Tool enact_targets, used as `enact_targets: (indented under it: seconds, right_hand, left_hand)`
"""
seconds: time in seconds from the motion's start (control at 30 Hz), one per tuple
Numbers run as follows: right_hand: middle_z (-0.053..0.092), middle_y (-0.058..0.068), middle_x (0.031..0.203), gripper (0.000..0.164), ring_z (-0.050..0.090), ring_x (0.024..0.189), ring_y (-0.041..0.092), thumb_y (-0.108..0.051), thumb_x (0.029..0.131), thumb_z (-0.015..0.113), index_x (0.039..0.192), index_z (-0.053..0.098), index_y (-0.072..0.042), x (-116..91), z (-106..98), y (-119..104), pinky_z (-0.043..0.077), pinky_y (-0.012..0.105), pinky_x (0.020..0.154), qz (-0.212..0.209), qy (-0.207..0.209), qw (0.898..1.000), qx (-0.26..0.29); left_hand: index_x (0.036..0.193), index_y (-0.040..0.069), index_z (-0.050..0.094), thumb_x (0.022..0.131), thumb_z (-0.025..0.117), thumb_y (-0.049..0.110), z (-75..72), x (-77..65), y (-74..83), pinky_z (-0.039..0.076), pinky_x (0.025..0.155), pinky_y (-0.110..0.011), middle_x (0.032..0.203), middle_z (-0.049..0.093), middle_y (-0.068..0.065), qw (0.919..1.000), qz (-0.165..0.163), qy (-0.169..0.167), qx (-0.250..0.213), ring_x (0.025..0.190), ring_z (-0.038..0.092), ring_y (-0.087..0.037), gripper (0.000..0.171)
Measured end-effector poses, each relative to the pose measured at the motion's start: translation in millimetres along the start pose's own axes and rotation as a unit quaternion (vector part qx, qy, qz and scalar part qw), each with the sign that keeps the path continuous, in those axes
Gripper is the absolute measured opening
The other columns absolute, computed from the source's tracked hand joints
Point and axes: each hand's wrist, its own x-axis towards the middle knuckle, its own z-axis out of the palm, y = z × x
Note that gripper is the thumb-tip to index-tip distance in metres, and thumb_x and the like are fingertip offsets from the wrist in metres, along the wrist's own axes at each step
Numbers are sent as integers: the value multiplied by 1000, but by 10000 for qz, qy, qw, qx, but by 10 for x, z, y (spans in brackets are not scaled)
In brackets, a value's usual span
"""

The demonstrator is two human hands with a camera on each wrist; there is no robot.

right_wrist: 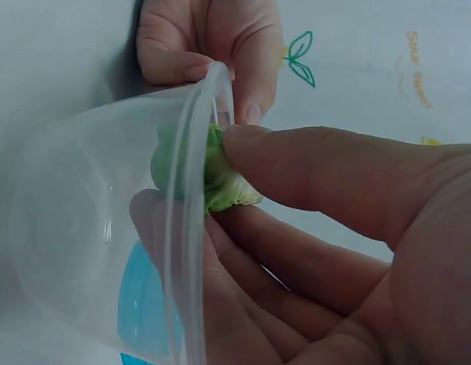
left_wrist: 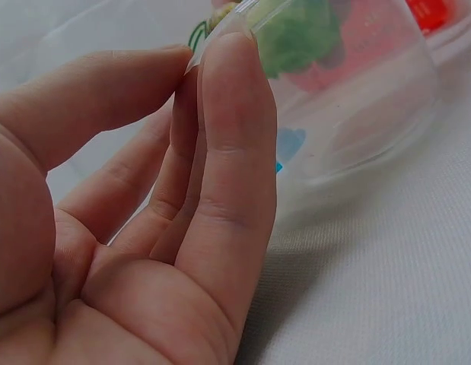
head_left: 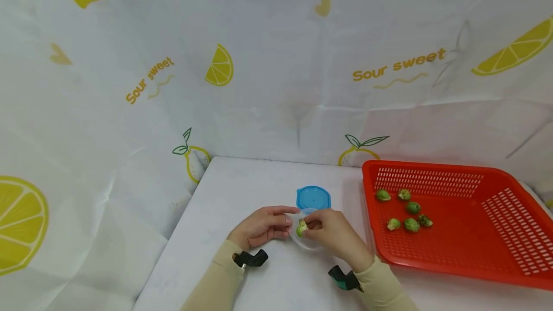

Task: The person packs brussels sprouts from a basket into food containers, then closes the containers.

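Note:
A clear plastic container (right_wrist: pixel 75 182) stands on the white table, its mouth facing up. My left hand (head_left: pixel 264 227) pinches its rim between thumb and fingers, as the left wrist view shows close up. In my right hand (head_left: pixel 339 234), thumb and fingers hold a green Brussels sprout (right_wrist: pixel 224 179) with a pale cut end. The sprout is at the container's mouth, partly below the rim, and some right fingertips reach inside the container. Through its clear wall, no other sprout shows in the right wrist view. Just behind the container lies a blue lid (head_left: pixel 313 197).
To the right is a red plastic basket (head_left: pixel 458 253) with slotted sides. Several Brussels sprouts (head_left: pixel 412 225) sit toward its left side. A white cloth backdrop (head_left: pixel 276 85) printed with lemons rises behind the table (head_left: pixel 242 181) and along its left.

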Motion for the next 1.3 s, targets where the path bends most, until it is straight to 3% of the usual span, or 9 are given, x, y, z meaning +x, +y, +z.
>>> enact_targets:
  seconds: [0.27, 0.47, 0.63, 0.77, 0.93, 1.07, 1.3]
  right_hand:
    - [78, 1, 88, 21, 66, 81, 15, -12, 87, 88, 104, 83, -2, -27, 35, -22, 65, 36, 76, -79, 90, 9982, -579]
    - [78, 2, 91, 21, 67, 82, 15, -13, 89, 86, 107, 83, -2, -77, -12, -41, 65, 36, 76, -61, 92, 9979, -636]
    - [78, -1, 95, 27, 67, 86, 13, -20, 92, 86, 115, 83, -5, -183, -147, -106, 64, 33, 76, -116, -148, 9987, -467]
    - [78, -3, 101, 31, 69, 90, 11, -26, 95, 85, 120, 82, -9, -323, -460, -171, 64, 30, 78, -439, -418, 9975, -360]
    - [80, -2, 111, 32, 74, 97, 12, -31, 97, 83, 125, 80, -14, -436, -1045, -136, 66, 31, 84, -659, -186, 9954, -672]
    - [80, -1, 116, 35, 74, 101, 14, -33, 98, 82, 128, 79, -14, -421, -1505, 108, 64, 26, 82, -619, -26, 9946, -838]
    - [79, 2, 124, 40, 76, 105, 13, -31, 101, 78, 137, 74, -13, -336, -2128, 702, 63, 25, 87, -310, -533, 9971, -444]
  left_hand:
    - [152, 6, 61, 104, 69, 5, 19, 41, -4, 64, 83, -23, 99, 72, 0, 10000, -55, 38, -2, 85, 73, -9, 49]
    - [153, 6, 60, 104, 69, 5, 33, 76, -8, 64, 83, -23, 99, 72, 0, 10000, -79, -30, -15, 84, 73, -8, 50]
    - [150, 7, 63, 103, 70, 7, 26, 47, -18, 64, 83, -23, 103, 70, -2, 9998, -118, 125, 34, 85, 72, -9, 47]
    - [150, 9, 64, 103, 73, 9, 11, 6, -19, 64, 84, -23, 107, 70, -2, 9997, -139, 207, 40, 86, 71, -10, 48]
    - [151, 7, 62, 102, 73, 8, 7, 4, 0, 64, 85, -23, 107, 70, -2, 9997, -121, 189, -56, 85, 73, -10, 50]
    - [150, 7, 63, 101, 74, 9, -1, 7, -6, 64, 86, -23, 105, 70, -3, 9997, -126, 174, -65, 86, 73, -10, 51]
    - [150, 7, 63, 102, 74, 9, -2, -6, -31, 65, 86, -23, 103, 71, -3, 9995, -172, 213, -138, 86, 73, -10, 50]
